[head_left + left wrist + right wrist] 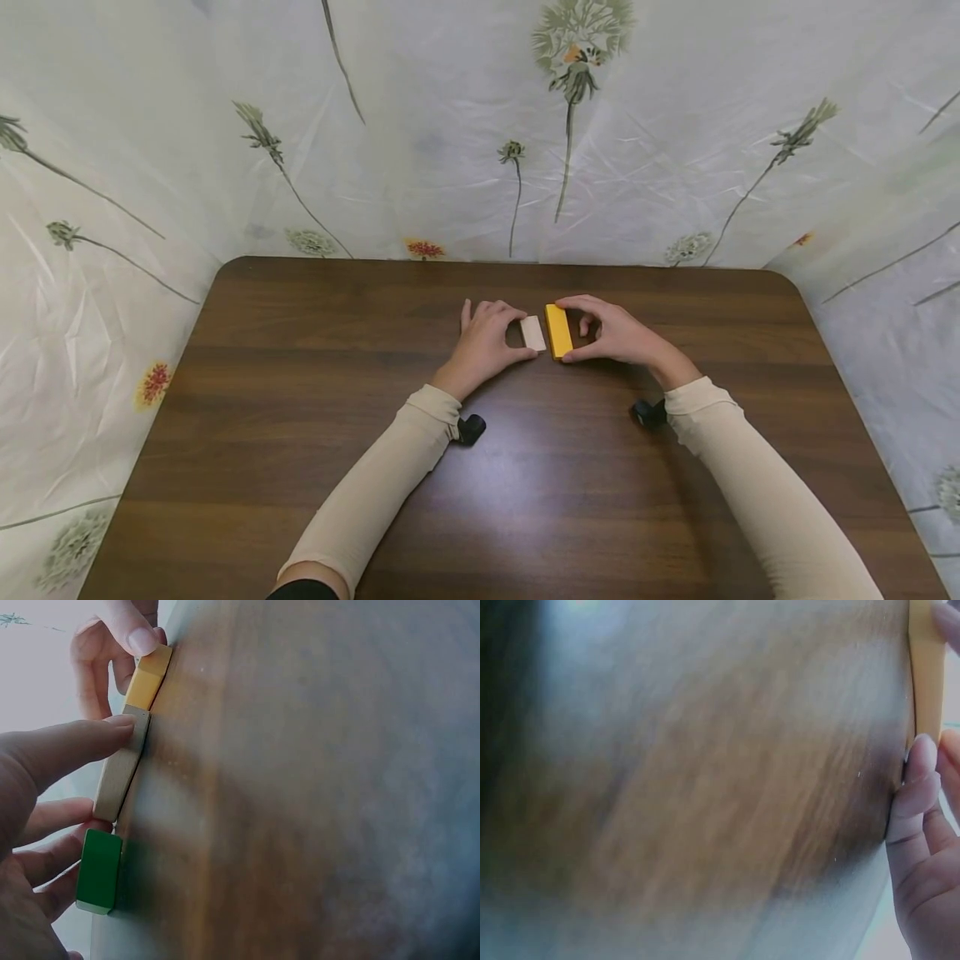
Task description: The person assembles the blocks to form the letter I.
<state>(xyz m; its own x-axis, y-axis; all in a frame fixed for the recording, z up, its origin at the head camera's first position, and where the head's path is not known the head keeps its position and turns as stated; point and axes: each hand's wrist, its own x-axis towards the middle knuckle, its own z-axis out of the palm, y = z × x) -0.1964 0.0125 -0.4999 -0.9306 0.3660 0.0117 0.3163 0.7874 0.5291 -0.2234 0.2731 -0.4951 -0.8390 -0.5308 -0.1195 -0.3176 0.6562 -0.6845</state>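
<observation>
My left hand [483, 340] pinches a pale wooden block [533, 333] between thumb and forefinger. Just to its right lies a longer yellow block [558, 332], pinched at its two ends by the thumb and forefinger of my right hand [626, 333]. Both blocks lie on the brown table, side by side; a narrow gap separates them in the head view. A green block [100, 871] shows in the left wrist view beside the left fingers, under the palm; the hand hides it from the head view. In the right wrist view, part of the yellow block [928, 682] appears at the edge.
The dark wooden table [315, 433] has rounded far corners. Pale cloth [435, 150] printed with flowers hangs behind it and at both sides. A small black wrist device [471, 429] sits by the left cuff, another [648, 413] by the right.
</observation>
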